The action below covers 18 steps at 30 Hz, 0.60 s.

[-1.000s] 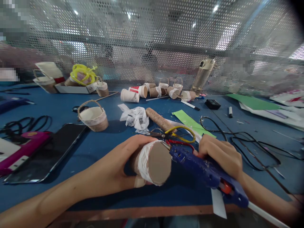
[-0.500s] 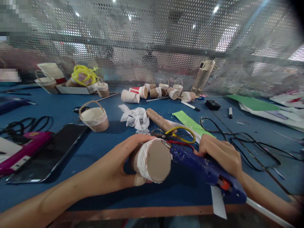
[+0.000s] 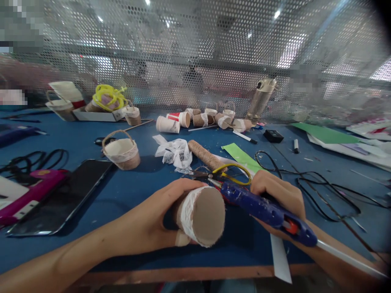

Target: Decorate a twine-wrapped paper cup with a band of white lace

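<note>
My left hand [image 3: 155, 219] is wrapped round a paper cup [image 3: 209, 217] that lies on its side in the air, with its round end facing me. White lace and some twine cover the cup's side. In my right hand [image 3: 279, 195] is a blue glue gun [image 3: 253, 207], with a white glue stick coming out of its back. The gun's metal tip points left, just above the cup's rim and apart from it. Behind the tip lie scissors [image 3: 235, 174] with yellow handles, next to a roll of twine [image 3: 206, 155] and a crumpled white lace strip [image 3: 177, 154].
A small twine-and-lace basket [image 3: 122, 154] stands at left, near a black phone [image 3: 61, 199] and a magenta glue gun [image 3: 33, 195]. Several cups [image 3: 168, 124] lie at the back. A black cable [image 3: 324, 179] loops at right. A perforated metal screen [image 3: 171, 61] rises behind.
The glue gun's tip has lifted off the cup's rim and its body has levelled out. The cup has moved slightly down and right in my left hand.
</note>
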Each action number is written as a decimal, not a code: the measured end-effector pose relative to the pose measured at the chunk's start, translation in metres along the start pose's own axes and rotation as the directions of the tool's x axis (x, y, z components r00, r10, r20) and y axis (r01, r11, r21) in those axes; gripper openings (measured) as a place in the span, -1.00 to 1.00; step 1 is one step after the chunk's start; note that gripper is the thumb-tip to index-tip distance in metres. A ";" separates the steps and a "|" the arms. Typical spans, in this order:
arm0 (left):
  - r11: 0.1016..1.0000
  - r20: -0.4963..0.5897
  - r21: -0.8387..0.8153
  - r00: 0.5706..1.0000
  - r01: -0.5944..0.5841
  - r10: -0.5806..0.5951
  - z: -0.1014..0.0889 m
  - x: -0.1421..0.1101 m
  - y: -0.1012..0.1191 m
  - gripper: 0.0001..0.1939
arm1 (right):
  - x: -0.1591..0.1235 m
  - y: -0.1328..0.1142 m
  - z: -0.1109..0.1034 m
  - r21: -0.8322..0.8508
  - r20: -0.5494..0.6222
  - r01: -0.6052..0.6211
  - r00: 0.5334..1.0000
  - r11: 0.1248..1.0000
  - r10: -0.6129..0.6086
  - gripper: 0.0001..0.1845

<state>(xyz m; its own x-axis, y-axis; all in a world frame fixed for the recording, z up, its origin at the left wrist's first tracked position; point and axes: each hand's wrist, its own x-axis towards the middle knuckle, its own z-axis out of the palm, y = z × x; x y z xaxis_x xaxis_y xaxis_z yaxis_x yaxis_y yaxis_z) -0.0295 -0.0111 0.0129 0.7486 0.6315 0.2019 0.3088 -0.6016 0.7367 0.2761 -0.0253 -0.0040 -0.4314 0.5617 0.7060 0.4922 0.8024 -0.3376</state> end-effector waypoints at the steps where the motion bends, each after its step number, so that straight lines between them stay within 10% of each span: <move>1: 1.000 -0.002 -0.008 1.000 -0.002 0.002 0.000 0.000 0.000 -0.25 | 0.000 0.000 0.001 0.002 0.003 0.009 1.000 1.000 -0.009 -0.78; 18: 0.963 0.025 -0.251 0.996 0.093 -0.090 0.001 0.000 0.003 -0.18 | -0.002 0.000 0.004 -0.018 -0.036 0.030 0.999 0.999 -0.030 -0.78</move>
<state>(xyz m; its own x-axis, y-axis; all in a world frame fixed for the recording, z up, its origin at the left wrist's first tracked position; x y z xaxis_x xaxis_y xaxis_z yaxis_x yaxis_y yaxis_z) -0.0276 -0.0132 0.0144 0.7319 0.6710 0.1187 0.2202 -0.3977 0.8907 0.2741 -0.0258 -0.0082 -0.4187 0.5296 0.7377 0.4929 0.8148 -0.3052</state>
